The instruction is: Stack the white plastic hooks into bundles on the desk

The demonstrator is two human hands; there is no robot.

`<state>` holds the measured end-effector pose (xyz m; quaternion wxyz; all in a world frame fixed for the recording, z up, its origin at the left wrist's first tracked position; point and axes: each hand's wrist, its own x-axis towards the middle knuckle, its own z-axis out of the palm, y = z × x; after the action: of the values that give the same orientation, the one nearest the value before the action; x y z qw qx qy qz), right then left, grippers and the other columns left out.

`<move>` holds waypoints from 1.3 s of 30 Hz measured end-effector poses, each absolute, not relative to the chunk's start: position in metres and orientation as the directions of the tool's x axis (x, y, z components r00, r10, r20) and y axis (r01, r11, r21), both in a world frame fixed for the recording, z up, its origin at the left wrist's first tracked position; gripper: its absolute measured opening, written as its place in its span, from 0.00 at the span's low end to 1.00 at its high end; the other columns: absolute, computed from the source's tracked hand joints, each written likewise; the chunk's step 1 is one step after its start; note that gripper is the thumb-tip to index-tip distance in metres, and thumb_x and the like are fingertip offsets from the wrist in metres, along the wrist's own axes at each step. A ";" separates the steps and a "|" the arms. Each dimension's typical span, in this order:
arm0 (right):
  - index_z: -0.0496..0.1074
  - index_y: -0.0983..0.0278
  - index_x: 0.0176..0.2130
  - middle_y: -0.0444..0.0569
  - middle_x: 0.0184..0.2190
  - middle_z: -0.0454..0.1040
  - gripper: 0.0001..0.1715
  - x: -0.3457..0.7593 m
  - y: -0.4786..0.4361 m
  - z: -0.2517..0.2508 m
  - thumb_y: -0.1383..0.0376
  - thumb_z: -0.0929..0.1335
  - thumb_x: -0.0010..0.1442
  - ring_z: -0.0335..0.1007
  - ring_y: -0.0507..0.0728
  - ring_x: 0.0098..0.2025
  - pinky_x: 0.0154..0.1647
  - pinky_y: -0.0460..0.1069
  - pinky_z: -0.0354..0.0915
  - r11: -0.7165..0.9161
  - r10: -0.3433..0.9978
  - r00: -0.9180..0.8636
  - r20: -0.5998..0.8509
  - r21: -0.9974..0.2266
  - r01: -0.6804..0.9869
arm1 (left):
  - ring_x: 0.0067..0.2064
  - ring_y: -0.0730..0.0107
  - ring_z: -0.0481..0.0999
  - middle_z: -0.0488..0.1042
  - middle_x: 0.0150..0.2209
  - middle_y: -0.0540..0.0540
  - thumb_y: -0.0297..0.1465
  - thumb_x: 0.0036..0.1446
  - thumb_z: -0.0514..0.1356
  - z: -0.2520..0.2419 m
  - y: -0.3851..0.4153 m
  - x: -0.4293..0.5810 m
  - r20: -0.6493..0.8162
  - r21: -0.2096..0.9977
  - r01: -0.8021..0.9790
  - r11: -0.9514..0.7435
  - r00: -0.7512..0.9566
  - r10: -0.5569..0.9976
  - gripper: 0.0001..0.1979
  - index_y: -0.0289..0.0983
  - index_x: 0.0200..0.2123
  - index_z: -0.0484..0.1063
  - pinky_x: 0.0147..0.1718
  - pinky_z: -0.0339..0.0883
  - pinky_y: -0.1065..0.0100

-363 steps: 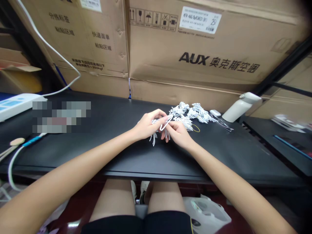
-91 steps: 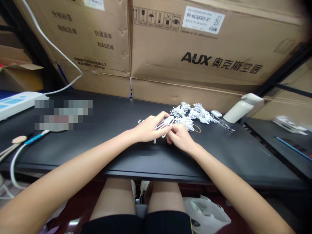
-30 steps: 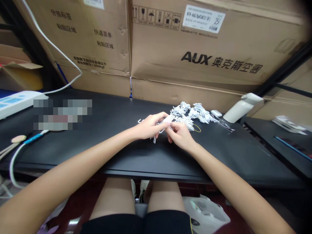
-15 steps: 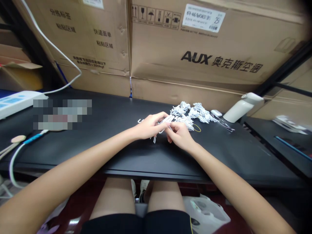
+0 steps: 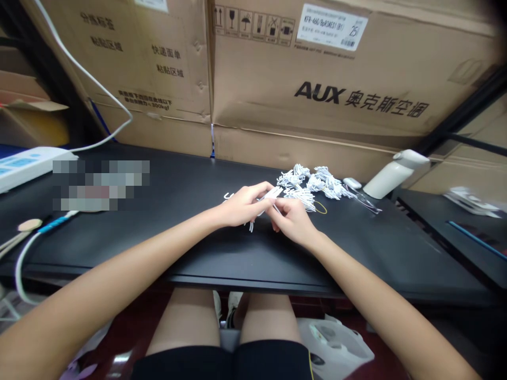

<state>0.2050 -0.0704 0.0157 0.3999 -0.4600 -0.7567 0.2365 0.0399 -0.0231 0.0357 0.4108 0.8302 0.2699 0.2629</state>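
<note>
My left hand (image 5: 242,205) is closed around a bundle of thin white wire-like strips (image 5: 272,194), whose kind I cannot make out for certain. Some bent ends stick out behind and below that hand. Against the bundle's near right side, my right hand (image 5: 295,220) has thumb and fingertips pinched together, seemingly on a strip; the contact is partly hidden. Just beyond the hands lie several bunches of the same white strips (image 5: 328,182) on the black table (image 5: 245,256). A thin yellow loop (image 5: 321,208), like a rubber band, rests beside the nearest bunch.
Large cardboard boxes (image 5: 253,111) wall off the table's back. A cream bottle (image 5: 390,177) lies tilted at the right, near a small white object (image 5: 351,183) and thin-framed glasses (image 5: 366,203). On the left are a white power strip (image 5: 37,164) and a blurred-out patch (image 5: 103,184).
Both hands stay in nearly the same place, with only a slight shift of the right fingertips against the bundle. The bunches on the table have not moved.
</note>
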 end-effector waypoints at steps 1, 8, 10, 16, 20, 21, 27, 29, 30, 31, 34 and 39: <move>0.66 0.65 0.20 0.43 0.12 0.65 0.24 0.205 -0.071 0.015 0.57 0.62 0.63 0.61 0.49 0.15 0.20 0.44 0.57 0.467 0.884 -0.263 0.387 -0.724 0.508 | 0.20 0.78 0.65 0.68 0.28 0.52 0.41 0.60 0.50 0.036 -0.023 0.040 0.215 0.820 0.235 -0.522 0.719 0.661 0.16 0.37 0.45 0.65 0.18 0.60 0.74; 0.68 0.66 0.22 0.42 0.13 0.66 0.22 0.206 -0.070 0.014 0.58 0.62 0.63 0.62 0.49 0.15 0.20 0.44 0.58 0.484 0.875 -0.303 0.378 -0.715 0.504 | 0.22 0.77 0.64 0.68 0.27 0.52 0.34 0.58 0.50 0.038 -0.025 0.040 0.235 0.764 0.271 -0.585 0.728 0.644 0.13 0.36 0.44 0.65 0.22 0.60 0.73; 0.67 0.65 0.21 0.42 0.13 0.66 0.22 0.206 -0.070 0.015 0.59 0.62 0.63 0.62 0.49 0.15 0.21 0.44 0.58 0.492 0.870 -0.316 0.378 -0.704 0.512 | 0.23 0.76 0.64 0.68 0.27 0.52 0.33 0.58 0.50 0.038 -0.025 0.040 0.247 0.743 0.283 -0.606 0.726 0.642 0.14 0.35 0.44 0.66 0.23 0.60 0.73; 0.66 0.65 0.21 0.42 0.13 0.67 0.21 0.206 -0.071 0.014 0.61 0.62 0.63 0.62 0.48 0.16 0.21 0.44 0.57 0.507 0.861 -0.339 0.379 -0.680 0.529 | 0.25 0.75 0.64 0.69 0.28 0.52 0.32 0.58 0.50 0.037 -0.025 0.040 0.264 0.697 0.303 -0.650 0.734 0.626 0.13 0.35 0.44 0.66 0.26 0.59 0.72; 0.65 0.65 0.20 0.42 0.13 0.66 0.20 0.205 -0.071 0.014 0.62 0.63 0.62 0.61 0.48 0.16 0.21 0.44 0.57 0.497 0.868 -0.336 0.366 -0.670 0.552 | 0.26 0.74 0.65 0.69 0.28 0.52 0.32 0.59 0.50 0.036 -0.025 0.040 0.269 0.680 0.301 -0.668 0.745 0.610 0.13 0.35 0.44 0.67 0.27 0.58 0.72; 0.64 0.65 0.20 0.42 0.13 0.66 0.20 0.205 -0.071 0.014 0.62 0.63 0.62 0.61 0.49 0.16 0.21 0.44 0.57 0.493 0.870 -0.334 0.363 -0.672 0.553 | 0.26 0.74 0.65 0.68 0.28 0.52 0.33 0.59 0.50 0.036 -0.024 0.040 0.272 0.678 0.300 -0.671 0.745 0.609 0.13 0.35 0.44 0.67 0.27 0.58 0.72; 0.62 0.64 0.20 0.42 0.13 0.66 0.21 0.205 -0.071 0.014 0.60 0.63 0.62 0.62 0.49 0.16 0.20 0.44 0.58 0.480 0.877 -0.324 0.356 -0.700 0.528 | 0.30 0.72 0.66 0.70 0.31 0.50 0.32 0.59 0.50 0.035 -0.023 0.040 0.289 0.659 0.300 -0.690 0.745 0.601 0.13 0.35 0.44 0.67 0.30 0.59 0.70; 0.61 0.64 0.19 0.43 0.13 0.66 0.21 0.204 -0.071 0.014 0.60 0.63 0.62 0.62 0.49 0.16 0.20 0.44 0.58 0.475 0.879 -0.315 0.358 -0.705 0.526 | 0.30 0.71 0.67 0.71 0.32 0.50 0.33 0.59 0.50 0.035 -0.022 0.040 0.287 0.662 0.303 -0.686 0.743 0.605 0.13 0.35 0.44 0.67 0.30 0.59 0.70; 0.61 0.64 0.19 0.43 0.13 0.66 0.21 0.204 -0.071 0.014 0.60 0.63 0.62 0.62 0.49 0.16 0.20 0.44 0.58 0.473 0.881 -0.310 0.359 -0.706 0.527 | 0.30 0.71 0.67 0.71 0.32 0.50 0.34 0.59 0.50 0.035 -0.022 0.041 0.286 0.665 0.303 -0.683 0.741 0.608 0.13 0.35 0.44 0.67 0.30 0.60 0.70; 0.61 0.64 0.19 0.43 0.13 0.66 0.21 0.204 -0.071 0.014 0.60 0.63 0.61 0.62 0.49 0.16 0.20 0.44 0.58 0.470 0.882 -0.304 0.359 -0.707 0.529 | 0.30 0.71 0.67 0.71 0.32 0.50 0.34 0.60 0.50 0.035 -0.023 0.041 0.288 0.667 0.302 -0.681 0.739 0.609 0.13 0.35 0.44 0.67 0.31 0.60 0.70; 0.62 0.64 0.20 0.42 0.13 0.66 0.20 0.204 -0.071 0.014 0.60 0.63 0.61 0.62 0.49 0.16 0.20 0.44 0.58 0.460 0.888 -0.287 0.360 -0.713 0.529 | 0.30 0.71 0.68 0.71 0.32 0.50 0.35 0.60 0.50 0.035 -0.023 0.041 0.290 0.670 0.298 -0.680 0.738 0.609 0.13 0.35 0.44 0.67 0.31 0.60 0.70; 0.65 0.64 0.22 0.42 0.13 0.66 0.18 0.205 -0.070 0.013 0.60 0.64 0.61 0.62 0.49 0.16 0.21 0.45 0.59 0.463 0.886 -0.278 0.370 -0.727 0.507 | 0.31 0.70 0.69 0.72 0.32 0.49 0.36 0.60 0.51 0.035 -0.024 0.041 0.297 0.690 0.281 -0.666 0.729 0.616 0.13 0.35 0.43 0.68 0.32 0.62 0.69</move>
<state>0.2046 -0.0700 0.0128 0.3895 -0.4574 -0.7615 0.2435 0.0411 -0.0235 0.0355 0.3176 0.8740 0.2566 0.2635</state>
